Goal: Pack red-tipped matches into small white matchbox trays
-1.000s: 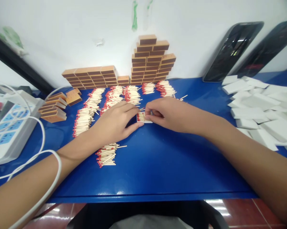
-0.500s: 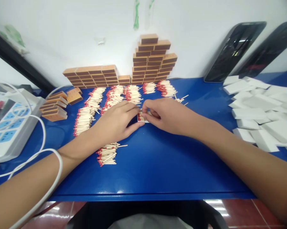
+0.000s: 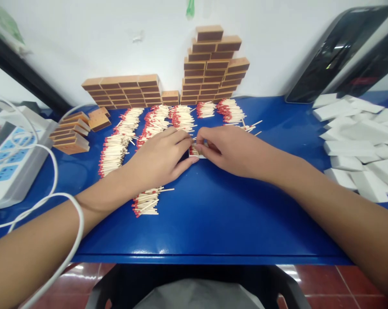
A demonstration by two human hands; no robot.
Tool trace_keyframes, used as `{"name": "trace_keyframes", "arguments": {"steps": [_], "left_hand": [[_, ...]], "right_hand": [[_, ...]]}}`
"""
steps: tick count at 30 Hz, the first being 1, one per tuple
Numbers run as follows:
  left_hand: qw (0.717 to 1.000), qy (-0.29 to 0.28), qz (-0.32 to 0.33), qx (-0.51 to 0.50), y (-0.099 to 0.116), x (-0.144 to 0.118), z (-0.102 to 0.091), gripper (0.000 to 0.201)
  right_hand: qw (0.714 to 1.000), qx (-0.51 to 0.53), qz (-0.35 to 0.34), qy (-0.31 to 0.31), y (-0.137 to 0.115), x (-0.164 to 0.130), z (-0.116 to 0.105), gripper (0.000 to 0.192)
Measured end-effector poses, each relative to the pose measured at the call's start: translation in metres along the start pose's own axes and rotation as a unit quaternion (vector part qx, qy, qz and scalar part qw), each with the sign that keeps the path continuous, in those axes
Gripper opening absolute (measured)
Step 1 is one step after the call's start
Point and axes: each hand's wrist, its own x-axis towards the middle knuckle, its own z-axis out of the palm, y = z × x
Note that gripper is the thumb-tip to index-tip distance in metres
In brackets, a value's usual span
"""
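Note:
My left hand and my right hand meet at the middle of the blue table. Between their fingertips sits a small white matchbox tray with red-tipped matches in it; both hands grip it, and most of it is hidden by the fingers. Rows of loose matches lie just beyond my left hand. A smaller match heap lies under my left wrist.
Stacked brown matchbox sleeves and a lower stack stand against the white wall. More sleeves lie at left. White inner trays are piled at right. A power strip and white cable sit at left.
The view has tilted down slightly, so everything sits higher in frame. My two hands stay together on the tray, the fingers shifting only a little.

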Motion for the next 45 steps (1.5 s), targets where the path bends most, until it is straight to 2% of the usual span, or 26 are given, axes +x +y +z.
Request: {"name": "trace_keyframes", "arguments": {"steps": [8,15,45], "left_hand": [[1.000,-0.017,-0.008,0.000,0.0032,0.0008,-0.0008,0.044],[1.000,-0.001,0.000,0.010,0.0024,-0.0002,0.0014,0.042],[1.000,-0.003,0.006,0.029,0.0019,0.0003,-0.0002,0.045]], "right_hand": [[1.000,-0.012,0.005,-0.017,-0.0012,-0.0005,0.0002,0.028],[1.000,-0.008,0.000,-0.010,-0.0015,-0.0011,0.0002,0.026],[1.000,-0.007,0.004,-0.009,-0.0018,-0.0020,0.0013,0.024]]}}
